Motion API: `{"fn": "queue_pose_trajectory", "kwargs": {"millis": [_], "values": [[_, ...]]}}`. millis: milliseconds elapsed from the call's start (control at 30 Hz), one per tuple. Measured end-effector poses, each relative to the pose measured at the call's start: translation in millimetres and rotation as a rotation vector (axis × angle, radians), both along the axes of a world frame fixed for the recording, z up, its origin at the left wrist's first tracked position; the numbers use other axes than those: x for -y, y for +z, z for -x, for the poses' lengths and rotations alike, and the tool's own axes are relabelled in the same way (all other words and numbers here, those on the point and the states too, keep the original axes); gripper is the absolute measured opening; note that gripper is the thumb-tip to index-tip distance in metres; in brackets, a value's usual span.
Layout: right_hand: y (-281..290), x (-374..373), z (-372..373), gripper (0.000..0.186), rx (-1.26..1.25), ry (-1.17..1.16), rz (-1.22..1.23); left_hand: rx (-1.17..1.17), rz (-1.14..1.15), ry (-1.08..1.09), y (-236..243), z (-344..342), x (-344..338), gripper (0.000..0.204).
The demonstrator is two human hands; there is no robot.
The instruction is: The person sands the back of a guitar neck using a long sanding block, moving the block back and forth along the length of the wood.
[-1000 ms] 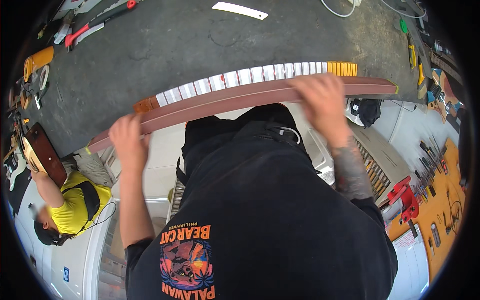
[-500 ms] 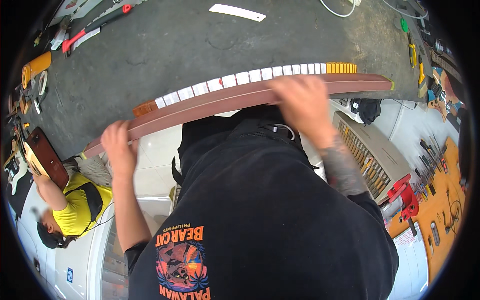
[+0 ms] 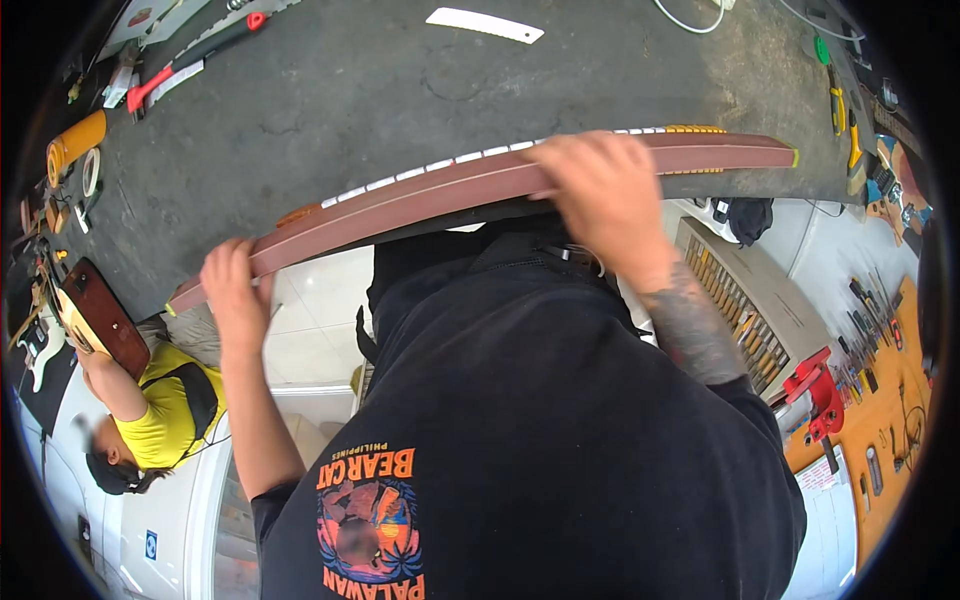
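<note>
My left hand (image 3: 236, 285) is closed on the left part of a long reddish-brown bar (image 3: 420, 195) that has a small yellow-green tip at each end. My right hand (image 3: 608, 200) grips the same bar right of its middle, fingers curled over the top. Beneath the bar, mostly hidden by it, lies a long strip with white segments (image 3: 410, 175), a brown left end (image 3: 298, 212) and yellow segments at the right (image 3: 697, 129), along the near edge of the dark bench mat (image 3: 460, 85).
White blade-like piece (image 3: 484, 23), red-handled tool (image 3: 150, 88), orange roll (image 3: 75, 142) and pliers (image 3: 838, 105) lie on the bench. At left, a co-worker in yellow (image 3: 165, 420) holds a guitar (image 3: 105, 310). A red vise (image 3: 815, 395) and tool board (image 3: 880, 420) stand at right.
The bar has shifted away from me over the segmented strip, covering more of it. My right hand has moved left; my left hand moved slightly left.
</note>
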State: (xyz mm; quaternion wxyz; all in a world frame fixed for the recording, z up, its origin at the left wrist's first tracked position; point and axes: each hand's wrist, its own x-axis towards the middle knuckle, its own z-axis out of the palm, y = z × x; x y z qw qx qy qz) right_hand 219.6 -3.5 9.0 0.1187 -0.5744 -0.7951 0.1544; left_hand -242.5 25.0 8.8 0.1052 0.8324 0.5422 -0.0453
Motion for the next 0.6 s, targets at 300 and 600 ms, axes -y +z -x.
{"fn": "queue_pose_trajectory", "kwargs": {"millis": [300, 600], "values": [[3, 10, -110, 0.049, 0.124, 0.000, 0.067, 0.056, -0.027, -0.074, -3, -115, -1, 0.053], [-6, 3, -92, 0.050, 0.102, 0.022, -0.050, 0.010, -0.043, -0.082, -9, -93, -10, 0.054]]}}
